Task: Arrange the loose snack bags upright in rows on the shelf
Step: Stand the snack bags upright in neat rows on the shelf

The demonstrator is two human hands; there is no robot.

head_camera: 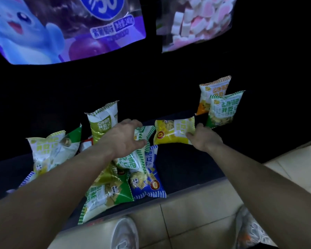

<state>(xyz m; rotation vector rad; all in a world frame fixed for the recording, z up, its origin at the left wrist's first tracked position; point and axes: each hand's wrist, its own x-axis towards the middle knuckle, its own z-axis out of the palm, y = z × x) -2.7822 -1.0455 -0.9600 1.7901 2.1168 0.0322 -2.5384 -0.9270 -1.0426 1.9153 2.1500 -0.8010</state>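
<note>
Pinching one bag each: right hand [205, 139] the yellow bag [172, 133], left hand [124, 137] the green-striped bag [144, 131].

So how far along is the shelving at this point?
Early. Done: an orange-based bag and a green-based bag stand upright at the back right. In hand: the right hand grips a yellow bag, held sideways; the left hand reaches into the heap, grip unclear. Left: the heap, with a blue bag and a large green bag lying at the shelf edge.
</note>
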